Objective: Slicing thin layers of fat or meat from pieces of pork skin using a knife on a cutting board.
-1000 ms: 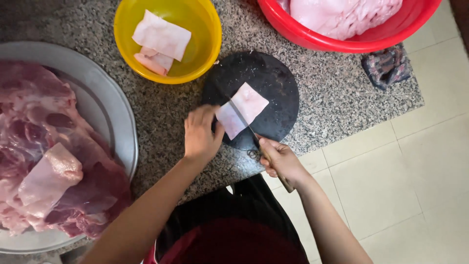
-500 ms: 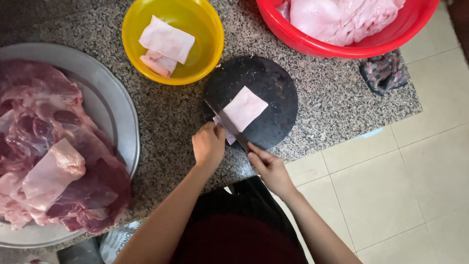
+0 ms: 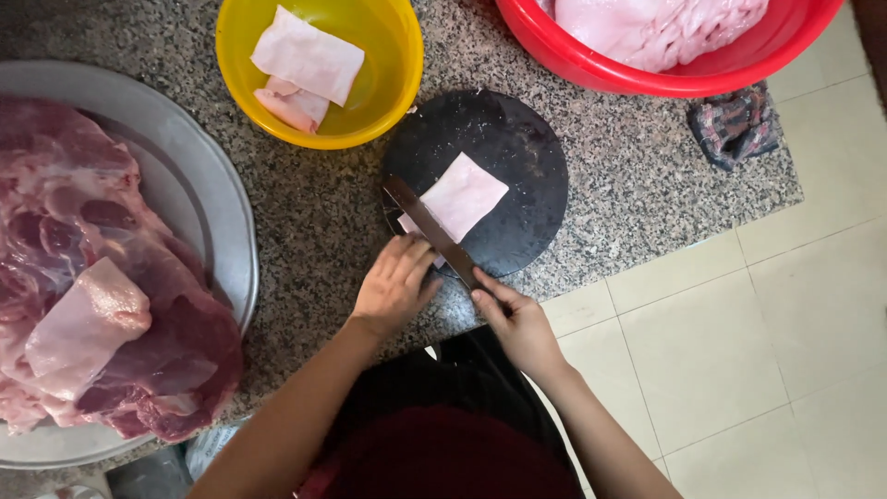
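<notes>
A round black cutting board (image 3: 517, 148) lies on the speckled granite counter (image 3: 314, 212). On it rests a pale pink slab of pork fat (image 3: 459, 196). A long knife (image 3: 430, 231) lies across the slab's near left corner, blade pointing up-left. My right hand (image 3: 517, 319) grips the knife's handle at the board's near edge. My left hand (image 3: 395, 282) rests flat, fingers together, on the near end of the slab beside the blade.
A yellow bowl (image 3: 388, 92) behind the board holds cut pink slabs. A red basin (image 3: 647, 74) of pale meat sits at the back right. A large metal tray (image 3: 212, 212) of raw red meat fills the left. A dark cloth (image 3: 739, 125) lies near the counter's right edge.
The view has shifted. My left hand slid toward me off the slab's middle to its near end, and the knife now lies across the slab's near corner.
</notes>
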